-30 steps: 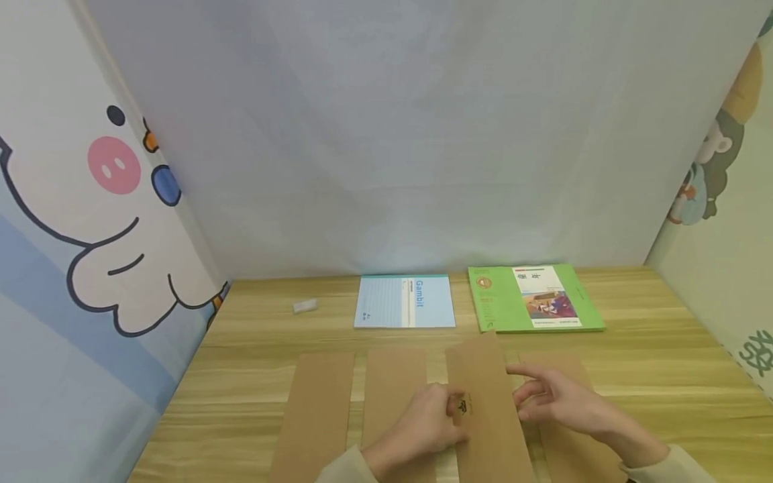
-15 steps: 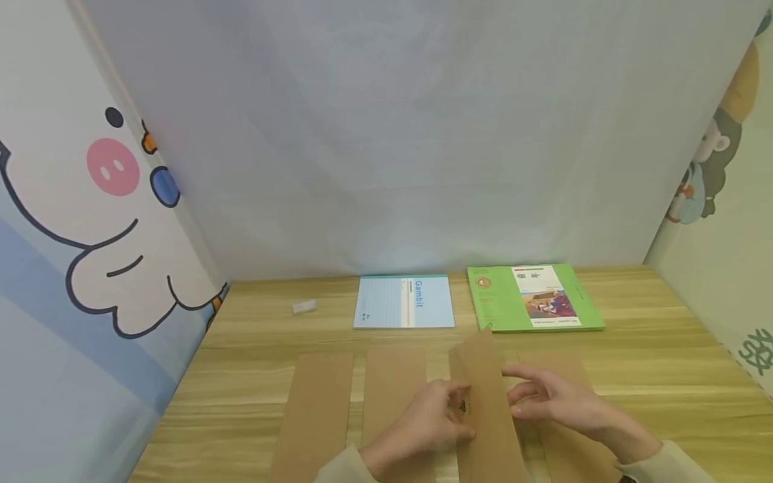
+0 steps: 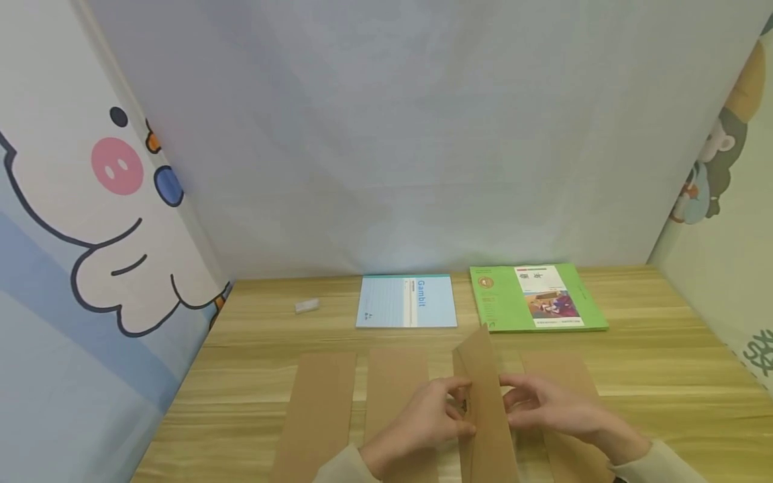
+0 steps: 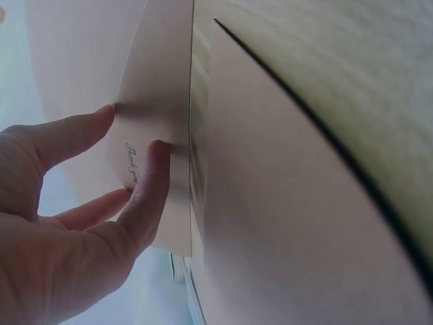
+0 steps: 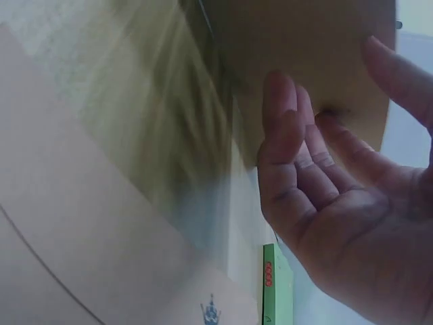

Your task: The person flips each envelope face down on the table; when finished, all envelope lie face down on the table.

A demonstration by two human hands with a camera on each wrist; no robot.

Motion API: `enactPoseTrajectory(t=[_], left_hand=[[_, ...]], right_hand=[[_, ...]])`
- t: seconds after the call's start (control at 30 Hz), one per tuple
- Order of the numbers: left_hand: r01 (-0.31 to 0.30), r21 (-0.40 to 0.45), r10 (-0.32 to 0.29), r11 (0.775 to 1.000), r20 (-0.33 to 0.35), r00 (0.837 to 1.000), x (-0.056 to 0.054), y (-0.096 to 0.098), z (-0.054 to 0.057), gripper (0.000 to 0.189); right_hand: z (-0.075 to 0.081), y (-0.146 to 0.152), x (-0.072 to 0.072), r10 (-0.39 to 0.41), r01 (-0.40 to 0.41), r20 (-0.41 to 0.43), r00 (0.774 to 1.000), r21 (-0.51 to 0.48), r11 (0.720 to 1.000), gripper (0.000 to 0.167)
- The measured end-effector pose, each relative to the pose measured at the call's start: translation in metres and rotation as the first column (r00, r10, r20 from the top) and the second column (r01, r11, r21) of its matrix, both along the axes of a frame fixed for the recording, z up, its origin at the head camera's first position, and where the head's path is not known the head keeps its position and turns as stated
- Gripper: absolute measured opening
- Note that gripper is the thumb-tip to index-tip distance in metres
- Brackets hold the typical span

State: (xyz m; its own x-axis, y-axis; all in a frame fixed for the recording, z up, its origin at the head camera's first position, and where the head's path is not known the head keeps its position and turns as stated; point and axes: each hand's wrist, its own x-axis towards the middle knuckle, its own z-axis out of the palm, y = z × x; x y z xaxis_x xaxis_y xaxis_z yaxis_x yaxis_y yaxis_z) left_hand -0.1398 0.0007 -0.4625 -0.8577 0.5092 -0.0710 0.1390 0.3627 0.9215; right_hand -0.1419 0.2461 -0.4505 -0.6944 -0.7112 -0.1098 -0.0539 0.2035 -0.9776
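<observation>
A long brown kraft-paper envelope [image 3: 489, 409] stands on edge, tilted up from the table between my hands. Its left part bends away along a slanting edge. Printed "Thank you" lettering shows on it in the left wrist view. With bent thumb and fingers, my left hand [image 3: 425, 417] holds the printed side; the fingertips [image 4: 159, 152] touch near the lettering. On the opposite side my right hand [image 3: 552, 406] holds the plain face with thumb and forefinger, the other fingers curled in. Flat brown envelopes [image 3: 320, 402] lie to the left, and another brown envelope [image 3: 561, 365] lies under the right hand.
At the back of the wooden table [image 3: 253, 335] lie a blue Gambit notebook [image 3: 406, 302], a green book [image 3: 537, 298] and a small whitish block [image 3: 306, 306]. A grey curtain [image 3: 386, 147] hangs behind, with printed cloth walls at both sides.
The held envelope has turned more onto its edge, its top corner shifting left. My right hand has moved slightly left with it, while the left hand stays almost in place.
</observation>
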Motion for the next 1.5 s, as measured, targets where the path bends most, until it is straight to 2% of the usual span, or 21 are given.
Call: enactPoseTrajectory(t=[0.27, 0.53, 0.7, 0.9, 1.1, 1.27, 1.5], left_hand=[[-0.002, 0.075, -0.002, 0.997, 0.055, 0.998, 0.001, 0.001, 0.002, 0.062], [0.036, 0.176, -0.052, 0.984, 0.084, 0.995, 0.004, 0.000, 0.005, 0.063], [0.034, 0.184, -0.050, 0.982, 0.084, 0.995, 0.006, -0.001, 0.009, 0.061], [0.028, 0.162, -0.034, 0.986, 0.036, 0.999, 0.007, -0.002, 0.009, 0.055], [-0.009, 0.193, 0.000, 0.981, 0.047, 0.999, 0.008, -0.002, 0.012, 0.055], [-0.012, 0.218, 0.004, 0.976, 0.038, 0.999, 0.009, -0.002, 0.012, 0.056], [-0.005, 0.250, -0.001, 0.968, 0.025, 1.000, 0.010, -0.002, 0.012, 0.058]], right_hand=[[-0.008, -0.009, 0.002, 0.018, -0.018, -0.022, 1.000, 0.000, 1.000, 0.062], [-0.014, -0.015, 0.006, -0.030, 0.030, 0.032, 0.999, 0.012, 0.999, 0.066], [-0.015, -0.018, 0.007, -0.080, 0.077, 0.084, 0.993, 0.036, 0.996, 0.072], [-0.014, -0.020, 0.010, -0.109, 0.103, 0.109, 0.988, 0.057, 0.993, 0.075], [-0.013, -0.020, 0.008, -0.054, 0.054, 0.123, 0.991, 0.006, 0.999, 0.065], [-0.013, -0.023, 0.007, -0.005, 0.014, 0.132, 0.991, -0.065, 0.998, 0.054], [-0.016, -0.025, 0.009, -0.045, 0.064, 0.182, 0.982, -0.098, 0.993, 0.056]])
